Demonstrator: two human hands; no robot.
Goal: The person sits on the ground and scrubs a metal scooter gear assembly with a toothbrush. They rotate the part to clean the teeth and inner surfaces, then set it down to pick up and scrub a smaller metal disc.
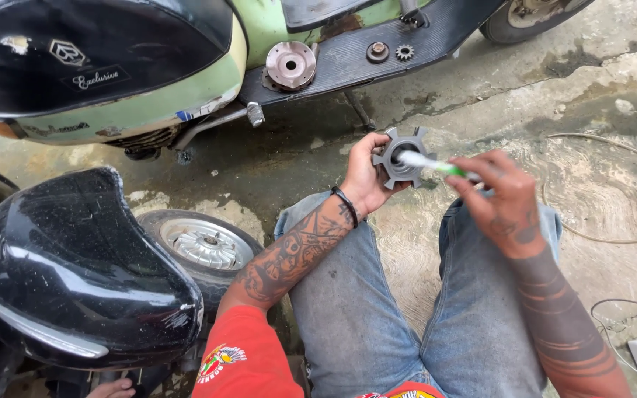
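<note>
Centrally, the left hand (pixel 366 177) is gripping a grey toothed metal part (pixel 401 156) above the knees. The right hand (pixel 506 199) is clasping a green-and-white toothbrush (pixel 430 163), its head touching the part's hub.

The seated person's left hand (pixel 365 175) grips a grey toothed metal hub (pixel 401 156), while the right hand (pixel 501 197) pokes a green-and-white toothbrush (pixel 433 165) into its centre. Behind them, a small gear (pixel 405 52) lies on the scooter footboard (pixel 348 63).

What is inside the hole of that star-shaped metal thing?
The white head of a green toothbrush pokes into the star-shaped metal part. The brush covers the hole's inside.
</note>
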